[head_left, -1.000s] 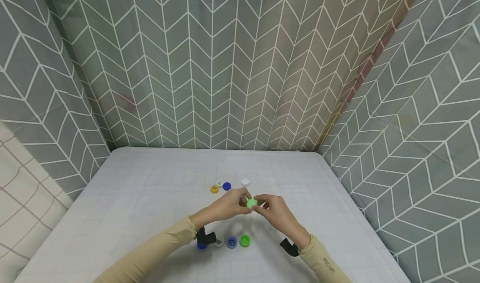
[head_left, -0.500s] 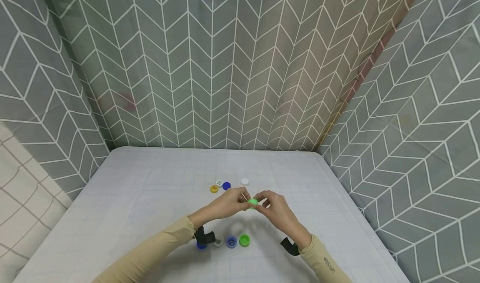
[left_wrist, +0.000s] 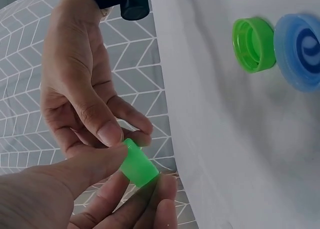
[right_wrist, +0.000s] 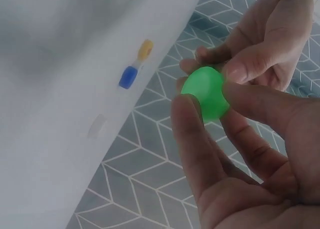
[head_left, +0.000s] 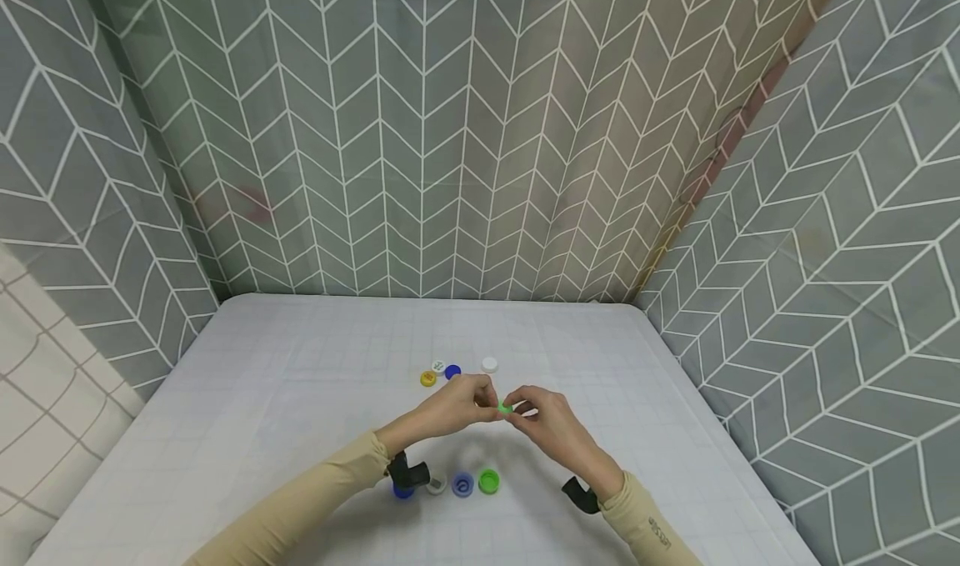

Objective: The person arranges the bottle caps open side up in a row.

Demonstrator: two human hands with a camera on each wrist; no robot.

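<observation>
Fingertips (right_wrist: 184, 111) of our left hand (head_left: 452, 405) and right hand (head_left: 553, 424) pinch one bright green cap (right_wrist: 206, 91) from either side, below the centre of the head frame, likely to steady it; a hollow green cap (head_left: 489, 482) and pale blue cap (head_left: 462, 484) sit bottom middle, presumably within reach.

The held cap (right_wrist: 209, 92) is bright green, the swirl cap (left_wrist: 297, 52) pale blue with darker blue, the far caps (head_left: 428, 378) yellow, blue and white. Sleeves (head_left: 303, 495) are beige, the tablecloth (head_left: 315, 358) white with faint grid lines, the curtain (head_left: 405, 132) grey with white chevrons.
</observation>
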